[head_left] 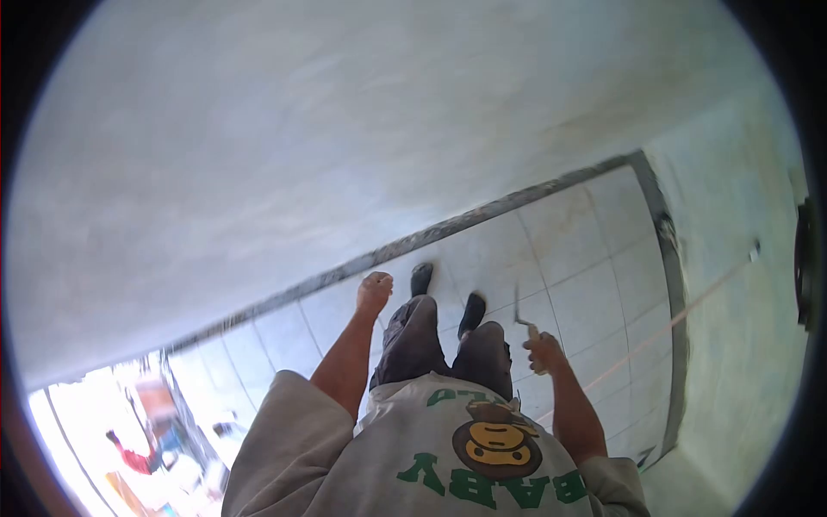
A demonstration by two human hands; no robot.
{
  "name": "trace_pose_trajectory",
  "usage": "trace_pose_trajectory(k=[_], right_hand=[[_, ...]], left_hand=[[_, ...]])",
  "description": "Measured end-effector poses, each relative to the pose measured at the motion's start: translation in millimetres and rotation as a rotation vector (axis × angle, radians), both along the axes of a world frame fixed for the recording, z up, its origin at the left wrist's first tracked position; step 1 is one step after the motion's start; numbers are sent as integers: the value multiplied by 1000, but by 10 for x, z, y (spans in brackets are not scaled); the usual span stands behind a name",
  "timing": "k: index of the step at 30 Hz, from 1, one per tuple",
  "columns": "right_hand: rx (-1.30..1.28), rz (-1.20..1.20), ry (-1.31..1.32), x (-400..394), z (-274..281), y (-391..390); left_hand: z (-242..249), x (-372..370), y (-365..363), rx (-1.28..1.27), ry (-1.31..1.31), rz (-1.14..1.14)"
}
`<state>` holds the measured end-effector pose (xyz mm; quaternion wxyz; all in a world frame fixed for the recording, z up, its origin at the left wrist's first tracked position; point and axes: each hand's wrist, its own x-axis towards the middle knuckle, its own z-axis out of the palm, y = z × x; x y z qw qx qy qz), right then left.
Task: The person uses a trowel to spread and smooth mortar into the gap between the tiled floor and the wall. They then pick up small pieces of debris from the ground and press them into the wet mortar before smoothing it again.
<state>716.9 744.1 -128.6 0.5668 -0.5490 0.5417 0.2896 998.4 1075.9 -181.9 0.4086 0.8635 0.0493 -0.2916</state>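
My right hand is wrapped round the pale handle of a trowel. Its bent metal shank and thin blade point away from me, the blade showing nearly edge-on. On the other side, my left hand hangs near the wall with its fingers curled in. What the left fingers hold, if anything, is hidden. Between the hands are my knees and my dark shoes on the tiled floor.
A rough grey strip runs along the foot of the walls. A thin pinkish line stretches from the right wall across the floor. At the bright opening on the left, a person in red is among blurred items. A dark round object stands far right.
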Motion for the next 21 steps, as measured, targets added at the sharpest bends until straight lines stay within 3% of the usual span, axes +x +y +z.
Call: trace_pose_trajectory(k=[4,9,11,14,18,21], right_hand=[[-7,247,90,63,-21,-341],[-72,478,87,493,40,-22],[9,522,53,736,-3,306],[-72,697,-20,1062,85,1012],[-106,1036,-189,1281,236,2115],[-44,1045,-182,1193,232,2971]], left_hand=[[150,-1163,757,75,40,252],[218,-2049,1419,155,130,553],[281,-2150,1546,59,76,668],[443,-2172,1560,-115,13,730],[744,-2376,1880,-230,-60,651],[556,-2837,2444,-224,-68,641]])
